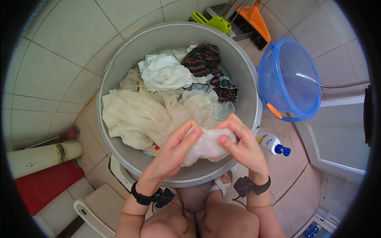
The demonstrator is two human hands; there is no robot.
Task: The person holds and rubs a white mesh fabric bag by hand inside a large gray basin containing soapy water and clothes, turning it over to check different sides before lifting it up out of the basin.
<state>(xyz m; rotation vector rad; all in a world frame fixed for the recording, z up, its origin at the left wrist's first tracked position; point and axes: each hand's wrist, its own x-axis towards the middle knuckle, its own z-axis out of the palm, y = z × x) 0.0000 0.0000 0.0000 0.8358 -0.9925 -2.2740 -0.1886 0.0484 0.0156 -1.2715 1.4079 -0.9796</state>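
Both my hands grip a wet white cloth (pixel 208 144) over the near side of a large round metal tub (pixel 119 67). My left hand (pixel 172 148) is closed on the cloth's left part, thumb on top. My right hand (pixel 244 144) pinches its right part, with the thumb pressed on it. Cream cloth (pixel 135 115) fills the tub's left and middle, joining sheer whitish fabric near my hands. Farther back lie a pale blue-white garment (pixel 164 73) and a dark striped garment (pixel 202 59). What kind of garment I hold cannot be made out.
A blue bucket (pixel 264 73) stands right of the tub, and a white bottle with a blue cap (pixel 270 142) is below it. An orange broom (pixel 256 22) and green brush (pixel 218 24) are behind. A red washboard (pixel 49 186) and a pipe (pixel 43 156) lie left.
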